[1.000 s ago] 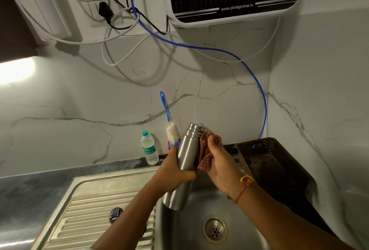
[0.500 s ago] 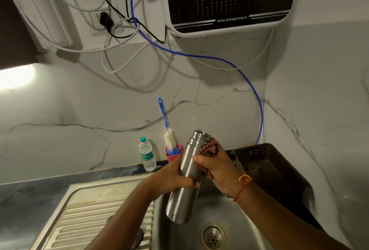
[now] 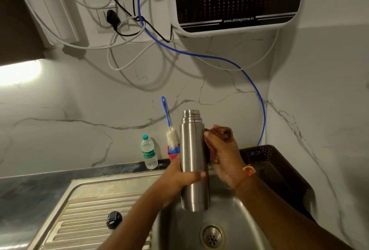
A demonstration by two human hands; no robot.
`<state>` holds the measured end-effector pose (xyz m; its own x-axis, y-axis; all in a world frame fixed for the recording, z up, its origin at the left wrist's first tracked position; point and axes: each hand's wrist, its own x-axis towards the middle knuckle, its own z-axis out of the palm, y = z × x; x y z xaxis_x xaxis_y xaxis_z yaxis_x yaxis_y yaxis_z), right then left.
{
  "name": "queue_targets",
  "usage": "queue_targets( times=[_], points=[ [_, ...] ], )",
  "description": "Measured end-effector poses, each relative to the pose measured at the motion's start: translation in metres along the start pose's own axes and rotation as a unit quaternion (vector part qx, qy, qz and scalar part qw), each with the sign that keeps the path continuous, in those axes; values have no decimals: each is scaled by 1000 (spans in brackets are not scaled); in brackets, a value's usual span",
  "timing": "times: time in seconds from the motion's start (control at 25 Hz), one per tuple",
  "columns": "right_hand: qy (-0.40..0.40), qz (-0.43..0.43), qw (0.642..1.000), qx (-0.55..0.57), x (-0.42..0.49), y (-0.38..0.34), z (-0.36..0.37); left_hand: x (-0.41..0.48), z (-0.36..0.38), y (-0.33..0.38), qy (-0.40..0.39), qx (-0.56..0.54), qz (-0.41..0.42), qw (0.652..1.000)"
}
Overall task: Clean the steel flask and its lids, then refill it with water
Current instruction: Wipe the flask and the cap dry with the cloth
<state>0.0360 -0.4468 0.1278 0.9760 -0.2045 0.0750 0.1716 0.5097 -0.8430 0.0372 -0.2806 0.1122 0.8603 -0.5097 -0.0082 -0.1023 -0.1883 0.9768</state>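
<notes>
The steel flask (image 3: 192,150) stands upright above the sink basin (image 3: 235,209), its threaded mouth uncovered. My left hand (image 3: 177,178) grips its lower middle from the left. My right hand (image 3: 223,156) holds a brown-red scrub cloth (image 3: 224,133) pressed against the flask's right side. A black inner lid (image 3: 114,219) lies on the ribbed drainboard (image 3: 79,219) to the left. The water purifier (image 3: 235,0) hangs on the wall above.
A small plastic water bottle (image 3: 148,152) and a red holder (image 3: 172,155) with a blue-handled bottle brush (image 3: 168,128) stand at the back of the counter. A dark perforated basket (image 3: 279,170) sits right of the sink. Cables and a blue tube (image 3: 261,110) hang on the marble wall.
The flask has gone from tilted to upright and risen slightly. My right hand with the cloth has slid from the flask's neck down its right side.
</notes>
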Motion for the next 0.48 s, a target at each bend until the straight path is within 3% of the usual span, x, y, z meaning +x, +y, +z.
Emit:
queue_targets(
  times=[0.08, 0.2, 0.4, 0.48],
  points=[
    [-85, 24, 996, -20, 2, -12, 1, 1, -13, 12, -67, -9, 2, 998],
    [-156, 63, 985, -27, 5, -14, 0, 7, -20, 13, -97, -25, -21, 995],
    [-126, 92, 988, -21, 2, -6, -5, 8, -26, 2, -231, -162, -95, 955],
    [-90, 70, 993, -32, 0, -2, -2, 5, -21, 6, -182, -148, -109, 966]
  ],
)
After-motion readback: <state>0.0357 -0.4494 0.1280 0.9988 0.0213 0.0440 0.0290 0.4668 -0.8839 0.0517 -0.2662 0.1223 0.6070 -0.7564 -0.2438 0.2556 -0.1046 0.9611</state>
